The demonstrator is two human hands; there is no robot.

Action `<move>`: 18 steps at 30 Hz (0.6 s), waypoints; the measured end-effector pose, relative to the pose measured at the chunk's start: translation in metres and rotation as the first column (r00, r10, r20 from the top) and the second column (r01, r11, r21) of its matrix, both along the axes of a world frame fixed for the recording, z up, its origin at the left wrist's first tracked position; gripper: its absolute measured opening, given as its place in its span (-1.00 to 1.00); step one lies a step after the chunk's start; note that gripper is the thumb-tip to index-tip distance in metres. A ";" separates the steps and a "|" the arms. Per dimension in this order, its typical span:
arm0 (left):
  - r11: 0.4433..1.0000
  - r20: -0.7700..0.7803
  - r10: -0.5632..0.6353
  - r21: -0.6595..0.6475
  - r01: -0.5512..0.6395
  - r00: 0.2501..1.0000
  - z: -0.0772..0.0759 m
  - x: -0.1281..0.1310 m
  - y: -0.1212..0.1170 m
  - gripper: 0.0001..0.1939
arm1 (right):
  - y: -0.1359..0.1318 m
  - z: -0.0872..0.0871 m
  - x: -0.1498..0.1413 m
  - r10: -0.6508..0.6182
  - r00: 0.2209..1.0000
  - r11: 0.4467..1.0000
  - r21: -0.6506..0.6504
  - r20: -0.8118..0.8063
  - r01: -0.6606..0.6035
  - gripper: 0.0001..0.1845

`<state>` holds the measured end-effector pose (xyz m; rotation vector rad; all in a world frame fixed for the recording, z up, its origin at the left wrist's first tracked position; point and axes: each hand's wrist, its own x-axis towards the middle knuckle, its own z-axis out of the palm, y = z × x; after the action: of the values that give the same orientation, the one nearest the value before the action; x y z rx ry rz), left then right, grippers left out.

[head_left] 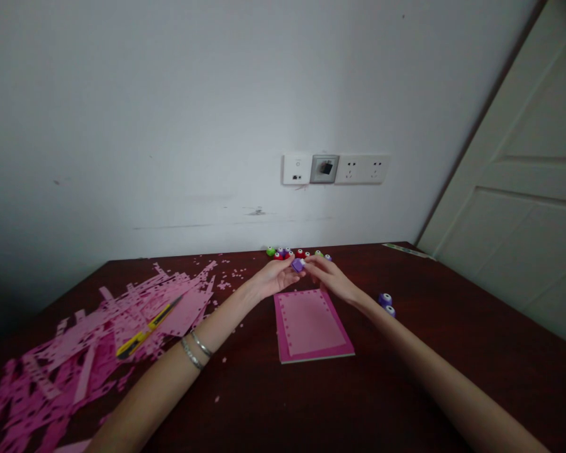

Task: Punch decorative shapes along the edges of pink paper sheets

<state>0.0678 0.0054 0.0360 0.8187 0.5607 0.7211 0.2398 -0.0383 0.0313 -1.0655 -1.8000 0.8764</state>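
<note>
A small purple craft paper punch (297, 265) with a white top is up between my two hands, beyond the paper. My left hand (272, 279) grips it from the left. From the right, my right hand (329, 275) has its fingertips closed on the punch's white top. Just below the hands lies a light pink sheet (311, 324) with small punched holes along its left, top and right edges. It rests on a slightly larger dark pink sheet (346, 348), with a pale edge showing underneath.
Several coloured punches (270, 251) stand along the wall; two purple ones (385, 299) are to the right. Pink paper scraps (75, 340) cover the table's left side, with a yellow utility knife (146, 330) on top. A ruler-like strip (408, 251) lies at the back right.
</note>
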 end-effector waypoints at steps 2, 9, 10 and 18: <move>0.999 -0.011 -0.014 -0.052 0.013 1.000 -0.002 0.002 0.000 -0.77 | 0.000 0.001 -0.002 0.053 0.998 0.998 0.037 0.037 -0.055 -0.72; 0.980 -0.329 -0.120 0.111 0.165 0.937 -0.004 -0.006 0.000 -0.56 | -0.006 0.011 -0.001 0.064 0.985 0.998 -0.013 0.160 -0.063 -0.70; 0.969 -0.400 -0.107 0.163 0.186 0.910 -0.003 -0.007 0.000 -0.51 | -0.006 0.011 0.001 0.081 0.981 0.996 -0.042 0.178 -0.075 -0.69; 0.953 -0.523 -0.178 0.120 0.280 0.833 0.003 -0.010 -0.004 -0.68 | -0.004 0.006 0.005 0.230 0.945 0.972 -0.106 0.232 -0.211 -0.73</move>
<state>0.0581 0.0011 0.0389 1.2522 0.8563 0.3292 0.2450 -0.0423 0.0376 -1.0732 -2.1367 0.9935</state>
